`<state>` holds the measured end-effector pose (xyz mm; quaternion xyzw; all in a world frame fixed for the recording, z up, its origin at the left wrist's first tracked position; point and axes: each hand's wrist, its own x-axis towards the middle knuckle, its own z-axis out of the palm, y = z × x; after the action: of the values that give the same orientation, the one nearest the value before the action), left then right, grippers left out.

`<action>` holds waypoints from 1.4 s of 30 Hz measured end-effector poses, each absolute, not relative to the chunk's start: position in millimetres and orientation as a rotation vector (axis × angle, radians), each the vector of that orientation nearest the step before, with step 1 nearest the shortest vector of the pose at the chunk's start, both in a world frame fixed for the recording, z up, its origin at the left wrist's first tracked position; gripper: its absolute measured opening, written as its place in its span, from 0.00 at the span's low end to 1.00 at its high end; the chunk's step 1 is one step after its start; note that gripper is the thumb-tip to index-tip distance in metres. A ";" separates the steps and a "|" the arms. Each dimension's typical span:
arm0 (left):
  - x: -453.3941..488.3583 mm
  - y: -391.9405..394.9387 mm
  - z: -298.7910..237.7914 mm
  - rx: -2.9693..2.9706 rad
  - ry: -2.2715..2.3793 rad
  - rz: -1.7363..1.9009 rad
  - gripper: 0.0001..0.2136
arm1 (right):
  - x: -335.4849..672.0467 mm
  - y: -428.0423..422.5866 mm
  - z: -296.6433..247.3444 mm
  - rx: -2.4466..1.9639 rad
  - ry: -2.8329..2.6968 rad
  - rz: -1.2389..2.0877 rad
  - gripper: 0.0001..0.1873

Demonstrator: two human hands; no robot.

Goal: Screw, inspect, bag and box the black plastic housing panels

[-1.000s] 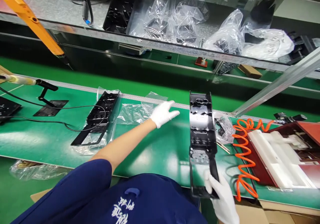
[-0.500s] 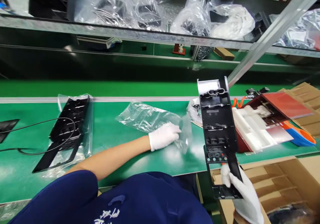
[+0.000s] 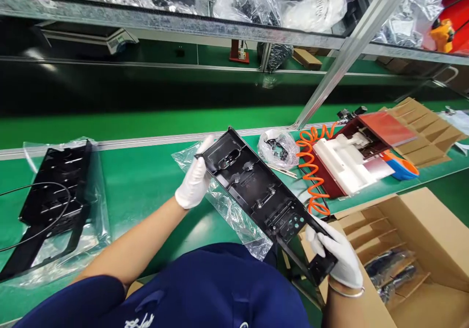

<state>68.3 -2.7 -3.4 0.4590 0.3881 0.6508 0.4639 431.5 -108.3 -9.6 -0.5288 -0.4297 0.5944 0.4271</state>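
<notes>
A long black plastic housing (image 3: pixel 252 184) is held slantwise over the front of the bench, its ribbed inner side up. My left hand (image 3: pixel 195 181), in a white glove, grips its upper left end. Gloved too, my right hand (image 3: pixel 335 250) is closed around the frame at its lower right end. Beneath the housing lies a clear plastic bag (image 3: pixel 234 215), partly hidden by it. A similar black housing (image 3: pixel 54 186) rests on another clear bag at the left, with a thin black cable across it.
A white and red fixture (image 3: pixel 340 162) with a coiled orange hose (image 3: pixel 311 171) stands to the right, near a bag of small black parts (image 3: pixel 278 148). An open carton (image 3: pixel 414 254) with dividers is at the lower right. A metal shelf edge (image 3: pixel 164 22) runs overhead.
My right hand has brought the housing left and tilted it from upright to slanted. My left hand has left the clear bag and taken hold of the housing's upper end. The view has shifted right.
</notes>
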 end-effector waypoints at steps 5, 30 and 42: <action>67.1 -14.4 3.8 1.049 0.968 1.791 0.34 | 430.2 -112.3 -13.8 -1.236 -1.047 1.443 0.26; 64.8 -13.6 3.8 0.951 0.977 1.929 0.23 | 407.7 -101.7 3.1 -1.047 -0.808 1.373 0.36; 61.3 -8.2 0.3 0.992 0.945 1.991 0.20 | 401.9 -98.4 11.4 -1.027 -0.787 1.426 0.39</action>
<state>61.3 -8.2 0.3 0.3839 0.3657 0.7702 0.3545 401.9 -98.4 11.4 -0.4380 -0.3353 0.6077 0.5714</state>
